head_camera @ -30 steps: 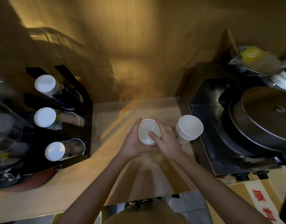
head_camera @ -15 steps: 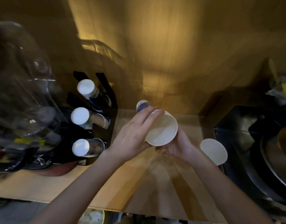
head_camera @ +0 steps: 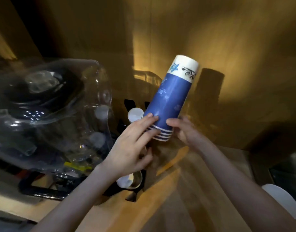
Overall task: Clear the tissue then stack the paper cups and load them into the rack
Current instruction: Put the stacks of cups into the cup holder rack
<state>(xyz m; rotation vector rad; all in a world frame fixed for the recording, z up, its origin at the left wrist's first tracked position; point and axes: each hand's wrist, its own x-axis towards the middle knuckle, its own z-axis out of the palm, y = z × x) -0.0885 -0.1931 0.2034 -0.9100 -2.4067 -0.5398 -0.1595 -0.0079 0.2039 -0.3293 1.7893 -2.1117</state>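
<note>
A stack of blue paper cups (head_camera: 170, 101) with a white band at its closed end is held in the air, rims toward me, tilted up and to the right. My left hand (head_camera: 132, 148) grips the rim end from the left and my right hand (head_camera: 184, 131) holds it from the right. Just behind my left hand stands the black cup rack (head_camera: 137, 190); a white cup end (head_camera: 135, 114) shows in an upper slot and another cup end (head_camera: 128, 180) in the lowest slot. A second white cup stack (head_camera: 281, 200) sits at the right edge.
A large clear plastic cover (head_camera: 57, 111) over dark kitchenware fills the left side. The wooden counter (head_camera: 185, 190) runs below my arms. A dark metal appliance (head_camera: 291, 169) sits at the far right. A wooden wall rises behind.
The cup stack has gone from upright on the counter to lifted and turned, closed end pointing up and away. My view has swung left toward the rack, and both hands moved with the stack.
</note>
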